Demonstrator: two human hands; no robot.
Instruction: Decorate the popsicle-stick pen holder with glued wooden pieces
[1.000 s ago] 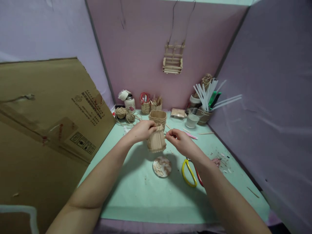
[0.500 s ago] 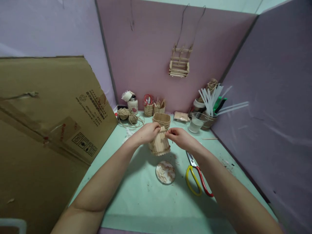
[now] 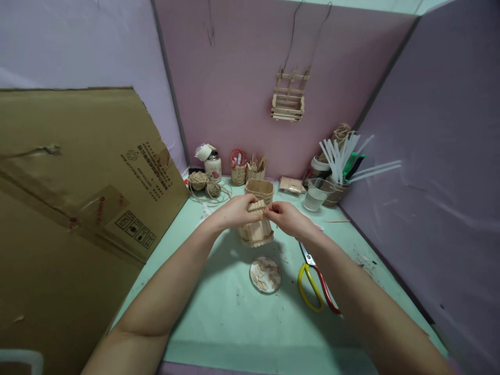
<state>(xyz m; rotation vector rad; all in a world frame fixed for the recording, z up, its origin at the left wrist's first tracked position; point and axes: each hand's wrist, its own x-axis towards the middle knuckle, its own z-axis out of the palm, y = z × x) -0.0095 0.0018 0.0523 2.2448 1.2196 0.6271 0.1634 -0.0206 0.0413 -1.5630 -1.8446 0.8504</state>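
A craft-stick holder [image 3: 255,233] of pale wooden sticks, edged with twine along its lower rim, hangs tilted above the table. My left hand [image 3: 244,208] is closed around its upper left side. At its upper right edge, the fingers of my right hand [image 3: 282,214] are pinched together; what is between them is too small to make out. A second twine-edged wooden holder [image 3: 259,188] stands just behind. Below my hands lies a round white dish [image 3: 265,274] of small wood pieces. Scissors [image 3: 310,278] with one yellow and one red handle lie beside my right forearm.
A large cardboard box [image 3: 89,172] walls off the left side. Twine balls [image 3: 198,180], a jar [image 3: 213,166] and stick-filled cups line the back. At back right stand a clear cup [image 3: 314,197] and white glue sticks [image 3: 339,159]. A small wooden rack [image 3: 288,101] hangs on the wall.
My left hand has shifted its fingers lower on the holder, showing more of the top stick ends. My right hand stays pinched at the edge, moved only slightly.
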